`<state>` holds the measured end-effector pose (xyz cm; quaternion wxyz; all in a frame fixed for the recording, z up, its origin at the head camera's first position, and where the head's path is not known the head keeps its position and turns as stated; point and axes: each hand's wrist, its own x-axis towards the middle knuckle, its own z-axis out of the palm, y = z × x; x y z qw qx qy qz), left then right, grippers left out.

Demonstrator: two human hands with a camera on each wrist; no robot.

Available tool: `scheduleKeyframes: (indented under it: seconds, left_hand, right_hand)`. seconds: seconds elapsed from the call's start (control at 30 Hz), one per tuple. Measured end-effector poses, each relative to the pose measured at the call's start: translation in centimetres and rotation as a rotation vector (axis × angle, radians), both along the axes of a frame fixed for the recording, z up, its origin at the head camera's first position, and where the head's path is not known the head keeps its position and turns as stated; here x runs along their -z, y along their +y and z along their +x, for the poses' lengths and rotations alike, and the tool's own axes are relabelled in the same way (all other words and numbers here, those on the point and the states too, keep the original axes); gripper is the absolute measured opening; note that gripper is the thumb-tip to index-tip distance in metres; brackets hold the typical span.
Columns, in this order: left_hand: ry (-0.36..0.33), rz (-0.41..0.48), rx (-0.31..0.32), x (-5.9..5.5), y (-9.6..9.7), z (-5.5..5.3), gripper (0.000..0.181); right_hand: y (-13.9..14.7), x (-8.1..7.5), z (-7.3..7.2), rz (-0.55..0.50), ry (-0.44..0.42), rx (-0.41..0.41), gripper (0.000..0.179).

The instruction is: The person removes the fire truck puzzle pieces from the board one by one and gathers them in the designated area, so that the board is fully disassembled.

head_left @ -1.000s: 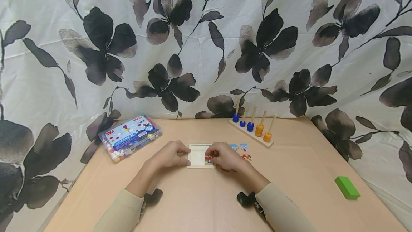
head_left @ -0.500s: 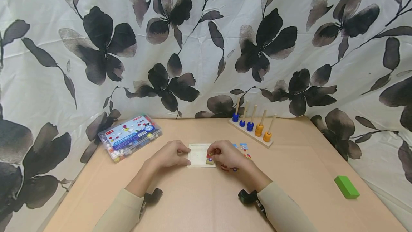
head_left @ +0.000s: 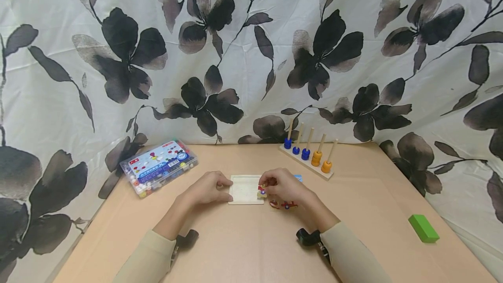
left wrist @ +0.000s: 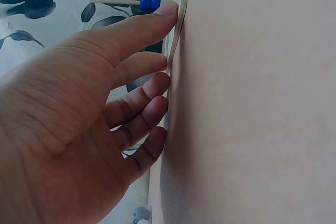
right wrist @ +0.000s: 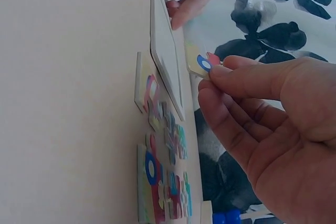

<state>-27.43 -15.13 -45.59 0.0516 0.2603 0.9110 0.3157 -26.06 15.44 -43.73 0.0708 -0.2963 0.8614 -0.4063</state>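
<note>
A shallow white wooden puzzle tray [head_left: 243, 190] lies flat on the table in front of me, its inside bare. My left hand [head_left: 209, 187] holds the tray's left side with thumb and index finger; the other fingers curve loosely in the left wrist view. Pinched between thumb and fingers of my right hand [head_left: 284, 185] is a picture puzzle piece [right wrist: 199, 62], yellowish with red and a blue ring. It is raised above the tray's right end. Several more puzzle pieces [right wrist: 152, 177] lie right of the tray, partly hidden by the right hand in the head view.
A clear plastic box of beads [head_left: 159, 167] with a printed label sits at the back left. Toward the back right stands a peg stacker [head_left: 306, 162] with blue and orange beads. A green block [head_left: 424, 229] lies far right. A floral cloth [head_left: 251, 56] hangs behind the table.
My right hand has drawn slightly right and up with the puzzle piece, which has turned and left the tray's inside. More loose pieces show beneath that hand. My left hand stays put.
</note>
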Motion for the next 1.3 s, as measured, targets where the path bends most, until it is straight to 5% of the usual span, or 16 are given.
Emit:
scheduleKeyframes:
  seconds: [0.87, 1.3]
  left_hand:
    - [-0.012, -0.002, -0.001, -0.1, 0.1, 0.1, 0.052]
    - [-0.01, -0.003, 0.002, 0.0, 0.1, 0.0, 0.053]
  right_hand:
    - [3.4, -1.6, -0.5, 0.067, -0.035, -0.012, 0.013]
    - [4.9, -2.2, -0.6, 0.068, -0.124, -0.044, 0.014]
